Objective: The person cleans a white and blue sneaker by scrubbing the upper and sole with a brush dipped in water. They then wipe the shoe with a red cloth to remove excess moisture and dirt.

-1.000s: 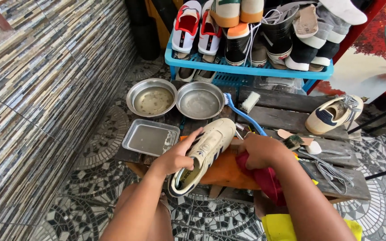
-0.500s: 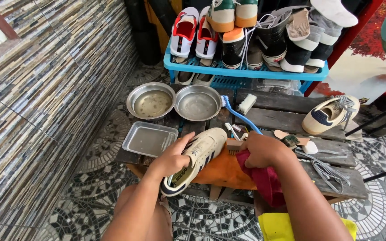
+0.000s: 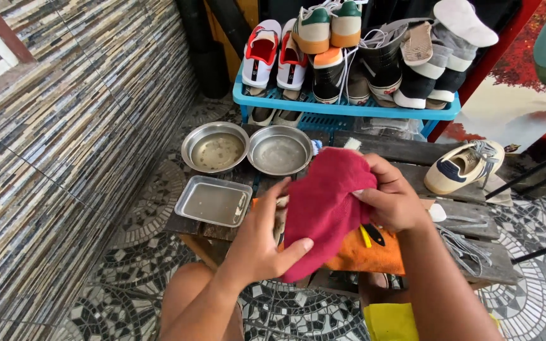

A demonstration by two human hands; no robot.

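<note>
Two hands: both closed on one red cloth (image 3: 323,208), held up over the desk (image 3: 412,148)
Near edge: bare knee bottom centre, yellow cloth (image 3: 390,322) bottom right by the right forearm
Left hand (image 3: 260,243): grip closed on the cloth's lower left part, thumb across its lower edge, fingers behind and hidden
Right hand (image 3: 393,199): grip pinched shut on the cloth's upper right edge, fingertips curled into the fabric
Red cloth: spread between the two hands, hangs in front of the shoe, clear of the desk top
Shoe under cloth (image 3: 279,218): only a pale sliver shows between left hand and cloth; rest hidden, cannot tell how it lies
Orange cloth (image 3: 374,256): flat on the desk's near edge, below the red cloth
Small tools: yellow and black handles (image 3: 369,235) on the orange cloth, just under the right hand
Laces (image 3: 469,243): grey bundle on the desk planks, right of the right forearm
Metal tray (image 3: 213,201): rectangular, on the desk's left end, near the left hand
Round metal bowls: two side by side behind the tray, left one (image 3: 215,146) with dirty residue, right one (image 3: 280,150) touching it
Cream sneaker (image 3: 462,165): navy trim, on the desk's far right, well apart from the hands
Blue rack (image 3: 349,107): behind the desk, packed with shoes in rows
Wall: striped stone tile on the left; floor is patterned mosaic
</note>
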